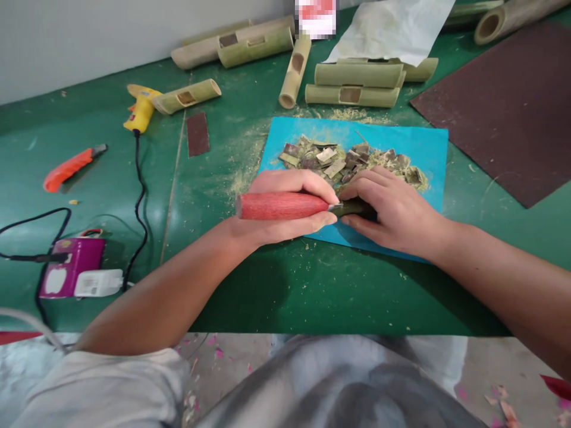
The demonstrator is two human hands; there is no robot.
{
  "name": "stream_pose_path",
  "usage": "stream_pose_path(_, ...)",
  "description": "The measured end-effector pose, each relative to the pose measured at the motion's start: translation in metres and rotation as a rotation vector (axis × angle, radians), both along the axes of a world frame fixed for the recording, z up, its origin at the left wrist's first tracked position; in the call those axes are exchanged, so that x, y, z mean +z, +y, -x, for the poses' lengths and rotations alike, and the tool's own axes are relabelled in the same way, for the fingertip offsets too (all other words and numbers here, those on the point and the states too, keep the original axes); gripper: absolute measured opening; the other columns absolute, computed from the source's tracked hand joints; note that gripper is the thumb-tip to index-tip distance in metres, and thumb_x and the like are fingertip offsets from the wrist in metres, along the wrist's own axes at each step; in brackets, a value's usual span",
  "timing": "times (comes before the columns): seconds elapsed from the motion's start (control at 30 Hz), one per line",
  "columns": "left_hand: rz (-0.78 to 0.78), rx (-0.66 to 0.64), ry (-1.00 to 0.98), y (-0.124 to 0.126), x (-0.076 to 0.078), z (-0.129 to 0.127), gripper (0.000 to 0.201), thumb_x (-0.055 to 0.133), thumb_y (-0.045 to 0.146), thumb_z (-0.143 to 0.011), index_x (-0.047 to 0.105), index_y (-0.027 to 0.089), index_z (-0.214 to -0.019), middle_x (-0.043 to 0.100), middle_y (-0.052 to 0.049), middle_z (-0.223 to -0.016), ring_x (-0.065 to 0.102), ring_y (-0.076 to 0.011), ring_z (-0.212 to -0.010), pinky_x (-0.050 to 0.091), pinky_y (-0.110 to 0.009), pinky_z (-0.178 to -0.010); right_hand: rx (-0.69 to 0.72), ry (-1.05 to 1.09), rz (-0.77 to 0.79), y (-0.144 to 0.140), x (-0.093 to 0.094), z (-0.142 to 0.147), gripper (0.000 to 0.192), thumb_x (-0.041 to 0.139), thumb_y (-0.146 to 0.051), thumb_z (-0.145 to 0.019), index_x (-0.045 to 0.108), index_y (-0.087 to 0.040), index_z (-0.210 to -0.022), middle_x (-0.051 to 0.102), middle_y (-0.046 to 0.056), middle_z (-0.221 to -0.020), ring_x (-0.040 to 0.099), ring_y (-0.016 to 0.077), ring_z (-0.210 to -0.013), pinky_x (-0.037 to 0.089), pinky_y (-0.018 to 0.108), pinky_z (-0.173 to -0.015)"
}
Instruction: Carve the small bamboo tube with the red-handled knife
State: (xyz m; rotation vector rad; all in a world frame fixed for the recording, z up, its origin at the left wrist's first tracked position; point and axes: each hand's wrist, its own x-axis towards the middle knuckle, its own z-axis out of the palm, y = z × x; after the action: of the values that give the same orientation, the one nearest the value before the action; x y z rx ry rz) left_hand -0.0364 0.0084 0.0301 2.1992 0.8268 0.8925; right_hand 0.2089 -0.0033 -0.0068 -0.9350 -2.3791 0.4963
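Observation:
My left hand (pixel 285 208) grips a carving tool by its red wooden handle (pixel 279 205), which lies level and points right. Its metal end meets a small dark green bamboo piece (pixel 354 207) that my right hand (pixel 392 211) presses down on a blue mat (pixel 423 148). Most of the piece is hidden under my right fingers. Just behind both hands, a heap of bamboo chips and shavings (pixel 352 160) lies on the mat.
Several cut bamboo tubes (pixel 357 83) lie at the back of the green table (pixel 312 291). A yellow glue gun (pixel 141 110), an orange utility knife (pixel 71 167) and a purple box with a white charger (pixel 74 274) sit left. Dark sandpaper sheet (pixel 513 107) lies right.

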Motion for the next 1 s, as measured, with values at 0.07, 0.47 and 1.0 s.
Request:
stream_pose_path(0.07, -0.001, 0.000, 0.007, -0.001, 0.000, -0.002, 0.014, 0.083, 0.030, -0.083, 0.075, 0.023, -0.090, 0.085, -0.001, -0.097, 0.080, -0.0171, -0.087, 0.061, -0.027, -0.080, 0.008, 0.003, 0.004, 0.001, 0.000, 0.000, 0.014, 0.060, -0.030, -0.095, 0.064, -0.020, -0.104, 0.070, 0.012, -0.101, 0.061, 0.0292, -0.093, 0.048, 0.042, -0.081)
stream_pose_path(0.47, -0.084, 0.119, -0.051, -0.003, -0.006, -0.010, 0.006, 0.070, 0.015, -0.081, 0.070, 0.020, -0.077, 0.078, 0.001, -0.080, 0.074, -0.0137, -0.072, 0.058, -0.029, -0.070, 0.022, 0.032, 0.069, 0.005, 0.001, -0.002, 0.012, 0.063, -0.029, -0.093, 0.065, -0.020, -0.100, 0.070, 0.012, -0.099, 0.062, 0.0294, -0.093, 0.049, 0.043, -0.083)
stream_pose_path(1.0, 0.069, 0.077, -0.022, -0.001, -0.003, -0.006, 0.006, 0.080, 0.026, -0.084, 0.078, 0.023, -0.088, 0.084, 0.001, -0.092, 0.079, -0.0148, -0.084, 0.063, -0.026, -0.079, 0.004, 0.049, 0.057, 0.004, -0.001, 0.000, 0.010, 0.064, -0.030, -0.092, 0.064, -0.023, -0.099, 0.070, 0.011, -0.099, 0.062, 0.0286, -0.093, 0.049, 0.043, -0.083)
